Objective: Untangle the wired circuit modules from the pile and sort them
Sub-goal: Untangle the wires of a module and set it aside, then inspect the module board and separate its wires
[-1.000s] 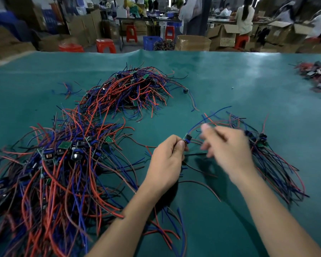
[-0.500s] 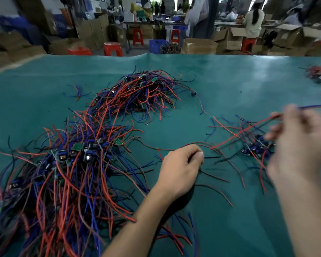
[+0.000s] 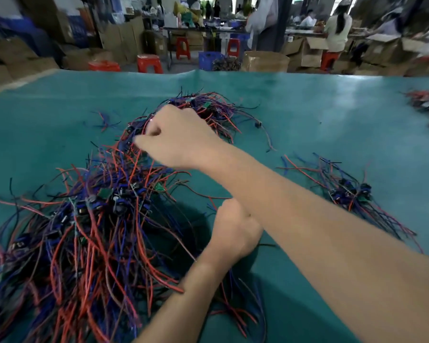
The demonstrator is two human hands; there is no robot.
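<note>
1. Reaching across your own body, your right hand (image 3: 178, 139) sits over the far upper part of the tangled pile (image 3: 97, 219), with its forearm crossing above your left hand (image 3: 235, 229); the wires you want lie directly under and just left of that right grip, so the right hand is the nearer one for this pick.
2. Your right fingers (image 3: 144, 142) are curled down into the red and blue wires at the pile's neck, closing like a pinch, though motion blur means you cannot tell exactly which wire or module is caught.
3. Your left grip is pressed into a loose fist low on the desk (image 3: 332, 115), at the pile's right edge; a dark wire seems to run from under it, but the forearm hides the fingers (so treat that hold as uncertain).
4. The pile's long axis runs from near-left to far-centre; a pull toward the right looks the cleanest way out.
5. The sorted bundle (image 3: 352, 191) lies well apart to the right, modules clustered with wires trailing toward you, and is the likely drop spot.
6. No container holds anything on the desk; cardboard boxes (image 3: 265, 61) stand beyond its far edge, contents unseen
</note>
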